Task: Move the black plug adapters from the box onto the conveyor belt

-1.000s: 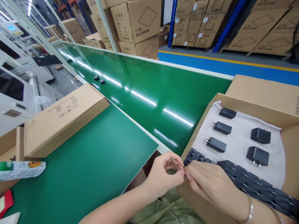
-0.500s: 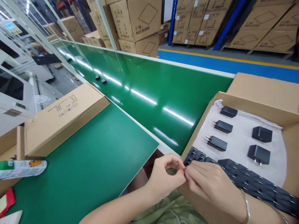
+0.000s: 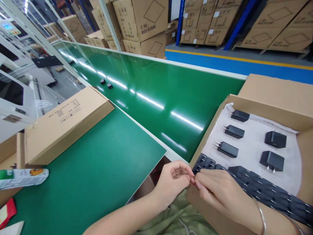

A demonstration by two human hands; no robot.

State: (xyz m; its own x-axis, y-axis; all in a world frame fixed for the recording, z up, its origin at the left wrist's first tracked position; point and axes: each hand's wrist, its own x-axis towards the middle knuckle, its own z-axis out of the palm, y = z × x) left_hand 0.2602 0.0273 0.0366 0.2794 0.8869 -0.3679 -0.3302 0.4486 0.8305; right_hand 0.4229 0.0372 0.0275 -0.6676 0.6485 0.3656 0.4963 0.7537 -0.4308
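Where the near corner of the open carton meets the lap, both hands pinch together, fingertips touching: the left hand and right hand are curled nearly closed on something too small to make out. Black chargers lie on white foam beside a dense row. Green tabletop lies open leftward. Far boxes read "MADE IN CHINA".

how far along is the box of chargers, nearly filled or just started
Done: a packed row of black chargers lines the near side of the cardboard box. In hand: the left hand and right hand meet fingertip to fingertip at the box's near corner; what they pinch is hidden. Left: five loose chargers lie spread on the white liner, much of it bare, and two more sit on the conveyor.
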